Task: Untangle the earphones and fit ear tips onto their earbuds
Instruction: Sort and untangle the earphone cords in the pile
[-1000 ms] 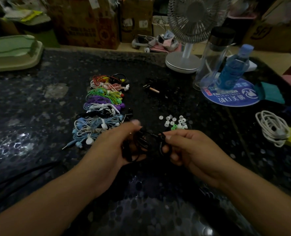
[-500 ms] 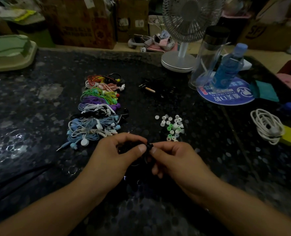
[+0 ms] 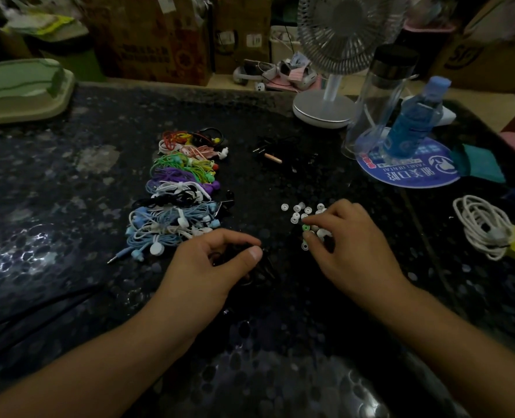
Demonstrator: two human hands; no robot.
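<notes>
Nearest me, my left hand (image 3: 217, 260) rests on the dark speckled counter (image 3: 69, 206), its grip curled with thumb and forefinger pinched around the black earphones (image 3: 250, 267); the cable is black on black, so I can only say it seems to bunch under that hand. Just beside it, my right hand (image 3: 349, 245) reaches into the little scatter of ear tips (image 3: 298, 211), fingertips bent down onto them near the green tip (image 3: 305, 227). Whether that grip already has a tip pinched I cannot tell, since the fingers hide it.

The risk I see: the tips are tiny and loose, so a clumsy pinch could flick them off across the counter, where white ones would show but anything dark would vanish. The dim light could also make me lose the earbud end in my left hand.

Left of the tips lies a row of bundled earphones (image 3: 183, 200) in blue, white, purple, green and red. Further right a coiled white cable (image 3: 482, 227) sits near the edge. Beyond stand a fan (image 3: 325, 110), a clear bottle (image 3: 380, 98) and a blue bottle (image 3: 413, 122) on a round blue mat (image 3: 410, 173); cardboard boxes (image 3: 147, 40) crowd the room behind.
</notes>
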